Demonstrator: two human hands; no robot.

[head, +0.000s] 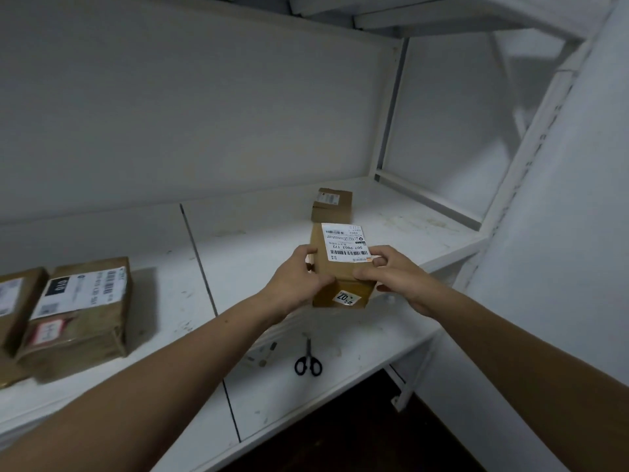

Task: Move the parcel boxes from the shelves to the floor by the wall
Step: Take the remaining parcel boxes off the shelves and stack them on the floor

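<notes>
Fingers (386, 256) curl tight round the small parcel box (335, 270), left hand (299, 277) and right hand (400, 279) on opposite sides. Its long axis runs away from the person, over the front of the white shelf (258, 240). Another box (332, 204) waits just beyond, two parcels (80, 315) sit far left, and scissors (308, 362) lie on the lower shelf (357, 349).

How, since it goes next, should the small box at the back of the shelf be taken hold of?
Probably from the front, clasping its two side faces: the small back box sits flat on the shelf, both sides clear, its near face toward you.
</notes>
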